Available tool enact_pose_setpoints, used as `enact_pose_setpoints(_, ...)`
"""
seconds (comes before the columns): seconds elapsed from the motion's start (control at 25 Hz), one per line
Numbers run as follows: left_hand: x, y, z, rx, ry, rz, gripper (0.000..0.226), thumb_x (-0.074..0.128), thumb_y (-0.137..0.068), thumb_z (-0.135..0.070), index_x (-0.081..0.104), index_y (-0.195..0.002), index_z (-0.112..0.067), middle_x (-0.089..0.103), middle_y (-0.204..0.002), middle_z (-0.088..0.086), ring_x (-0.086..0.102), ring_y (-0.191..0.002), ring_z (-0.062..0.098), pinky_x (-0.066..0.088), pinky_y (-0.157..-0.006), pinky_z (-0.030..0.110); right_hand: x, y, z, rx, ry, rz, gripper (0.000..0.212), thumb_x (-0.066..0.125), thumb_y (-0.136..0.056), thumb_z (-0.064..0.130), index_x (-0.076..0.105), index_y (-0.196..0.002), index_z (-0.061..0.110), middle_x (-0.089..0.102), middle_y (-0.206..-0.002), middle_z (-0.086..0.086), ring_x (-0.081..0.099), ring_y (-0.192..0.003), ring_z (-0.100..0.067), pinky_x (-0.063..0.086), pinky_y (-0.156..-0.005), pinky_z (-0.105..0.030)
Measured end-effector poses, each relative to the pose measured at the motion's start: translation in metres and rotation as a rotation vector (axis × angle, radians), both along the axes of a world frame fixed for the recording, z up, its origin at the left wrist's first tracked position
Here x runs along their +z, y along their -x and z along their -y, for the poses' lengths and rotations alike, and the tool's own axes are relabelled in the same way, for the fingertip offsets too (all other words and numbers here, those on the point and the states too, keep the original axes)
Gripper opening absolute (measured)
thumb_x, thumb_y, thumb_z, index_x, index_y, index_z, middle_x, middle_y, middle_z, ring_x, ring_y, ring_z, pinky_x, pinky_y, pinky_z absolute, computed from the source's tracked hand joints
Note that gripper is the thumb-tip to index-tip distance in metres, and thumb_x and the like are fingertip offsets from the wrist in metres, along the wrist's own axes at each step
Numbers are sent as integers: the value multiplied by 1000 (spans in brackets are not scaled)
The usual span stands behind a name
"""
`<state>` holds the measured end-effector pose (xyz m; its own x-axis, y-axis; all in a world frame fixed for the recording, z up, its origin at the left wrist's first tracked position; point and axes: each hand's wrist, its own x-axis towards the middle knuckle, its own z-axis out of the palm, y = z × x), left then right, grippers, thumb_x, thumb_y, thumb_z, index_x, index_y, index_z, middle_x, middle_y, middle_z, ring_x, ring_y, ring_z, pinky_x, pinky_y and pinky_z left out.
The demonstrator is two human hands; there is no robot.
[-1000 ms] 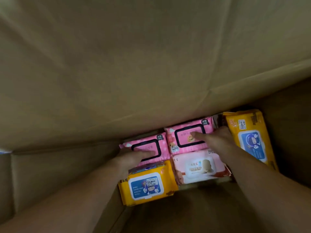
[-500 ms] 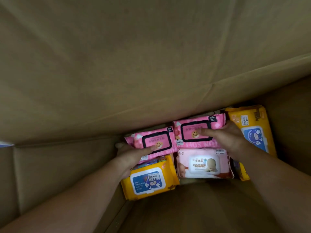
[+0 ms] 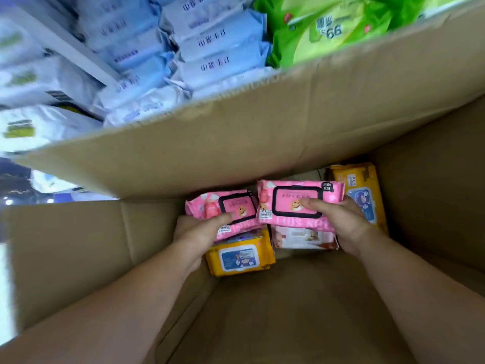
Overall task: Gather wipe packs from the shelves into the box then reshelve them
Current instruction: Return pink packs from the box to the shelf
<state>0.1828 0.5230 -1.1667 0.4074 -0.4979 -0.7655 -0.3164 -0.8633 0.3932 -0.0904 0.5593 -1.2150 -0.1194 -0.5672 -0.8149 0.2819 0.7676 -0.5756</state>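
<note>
Box: plain brown corrugated cardboard, matte, creased at the corners; bare floor in the near part, all packs lie at the far end.

Near orange pack, glossy soft film, rectangular, blue-and-white rounded flip lid w/ cartoon print; text too small to read.

Left hand clamped on the left pink pack: thumb on top by the lid, fingers curled under the near-left edge; the pack is tilted, over the near orange pack.

Right hand clamped on the right pink pack: thumb across the lid, fingers wrapped round the right end; the pack sits over a pale pack, white/pink w/ a baby picture.

Both pink packs: shiny crinkled film, black-framed rounded-rectangle lid, small cartoon face; right one has a white price sticker, approx "3.00", big white capitals on the near edge partly hidden.

Far orange pack at far right against the wall, same blue lid, small price sticker.

Count in box: 2 pink, 2 orange, 1 pale.

Beyond the far wall, blurred: stacked blue packs w/ dark characters; green packs to the right, numerals that read "66"; white packs to the left; numbers can't be told.
</note>
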Motion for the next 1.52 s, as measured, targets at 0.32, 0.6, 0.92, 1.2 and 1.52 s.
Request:
enact_pose_setpoints(0.32,253,-23,-30,-215,24,-238,34,90,-74,-18,77,-105,-18,80,-92,-9,76,-85,5,60,-87,30,267,19,-53,13,87,103,53,83,-70,14,66,-120,11,75,-110,-12,72,-102,-32,56,-92,-48)
enact_pose_setpoints(0.6,490,-45,-16,-309,191,-450,56,93,-67,-18,72,-118,-10,78,-111,4,74,-105,20,58,-93,36,528,24,-60,-26,363,111,45,74,-72,4,68,-116,7,75,-108,-16,74,-93,-28,61,-75,-36)
enact_pose_setpoints(0.92,700,-28,22,-345,562,-573,80,98,-49,-44,70,-119,-16,79,-108,-4,74,-101,9,51,-94,35,735,62,1,26,699,49,82,97,-48,26,66,-120,3,74,-107,-18,73,-96,-32,61,-72,-37)
enact_pose_setpoints(1.2,823,77,36,-284,879,-567,85,97,-56,-44,59,-128,-17,78,-111,-5,71,-104,7,46,-106,42,859,178,45,124,923,41,83,99,-39,38,71,-111,8,73,-111,-21,72,-99,-35,60,-76,-39)
enact_pose_setpoints(1.52,903,174,77,-273,1030,-464,109,99,-43,-56,55,-134,-16,69,-128,5,65,-119,26,42,-111,51,964,316,75,164,1054,-63,99,100,-35,43,64,-118,2,72,-110,-22,71,-99,-38,60,-71,-38)
